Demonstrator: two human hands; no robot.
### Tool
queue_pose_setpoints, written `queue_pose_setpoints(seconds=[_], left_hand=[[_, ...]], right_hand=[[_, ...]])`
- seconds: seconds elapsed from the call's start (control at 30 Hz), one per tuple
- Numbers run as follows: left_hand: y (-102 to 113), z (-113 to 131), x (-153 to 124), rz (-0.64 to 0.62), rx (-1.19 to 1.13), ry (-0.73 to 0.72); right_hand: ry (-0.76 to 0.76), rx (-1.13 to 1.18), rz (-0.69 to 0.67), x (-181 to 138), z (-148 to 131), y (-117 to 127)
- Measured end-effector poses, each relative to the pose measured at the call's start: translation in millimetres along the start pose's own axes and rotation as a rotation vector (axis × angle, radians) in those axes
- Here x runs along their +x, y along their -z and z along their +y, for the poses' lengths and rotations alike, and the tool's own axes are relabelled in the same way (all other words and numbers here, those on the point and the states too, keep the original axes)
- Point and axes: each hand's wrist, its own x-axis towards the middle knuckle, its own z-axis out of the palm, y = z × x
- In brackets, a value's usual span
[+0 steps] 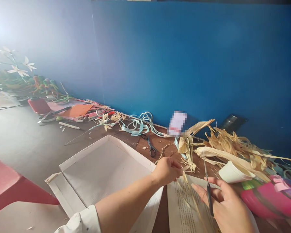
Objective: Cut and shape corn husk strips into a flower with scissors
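My left hand is closed in a pinch on a thin pale strip of dried corn husk. Narrow husk pieces hang below it, over a printed page. To its right, my right hand holds dark-handled scissors, seen edge-on, with the slim blades pointing up and away. The right thumb and fingers are partly spread around the handle, close to the hanging strips. Just beyond the left hand lies a bunch of husk.
A shallow white box lid lies left, under my left forearm. Black scissors and pale blue cord lie behind. A husk pile, a tipped white cup and a pink item crowd the right. The blue wall borders the back.
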Motion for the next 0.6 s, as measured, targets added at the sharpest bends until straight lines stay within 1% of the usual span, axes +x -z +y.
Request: queue_pose_setpoints(seconds=[0.07, 0.13, 0.2, 0.27, 0.3, 0.33, 0.4, 0.43, 0.5, 0.53, 0.6], left_hand=[[0, -1, -2, -0.051, 0.068, 0.015], [1, 0, -6, -0.055, 0.15, -0.002], [3, 5, -11, 0.018, 0.265, -0.103], [4, 11, -15, 0.089, 0.343, -0.278], [5, 14, -18, 0.052, 0.32, -0.325], [5, 16, -20, -0.022, 0.277, -0.348], [4, 19, -23, -0.13, 0.235, -0.368], [3, 19, -24, -0.151, 0.243, -0.379], [1, 18, -26, -0.128, 0.304, -0.418], [0, 18, -26, -0.103, 0.335, -0.445], [-1, 17, -27, -0.054, 0.376, -0.507]], right_hand=[[-0.039, 0.018, -0.012, -2, 8, 2], [-0.045, -0.01, -0.018, -4, 16, 5], [-0.018, -0.073, -0.016, -5, 22, 5], [0.044, -0.145, 0.003, -5, 26, 2], [0.085, -0.185, 0.015, -5, 28, 0], [0.131, -0.229, 0.031, -6, 29, -4], [0.218, -0.327, 0.059, -7, 30, -12], [0.244, -0.383, 0.067, -8, 30, -17], [0.256, -0.468, 0.061, -10, 30, -25], [0.264, -0.461, 0.04, -11, 30, -29], [0.302, -0.371, -0.013, -13, 30, -32]])
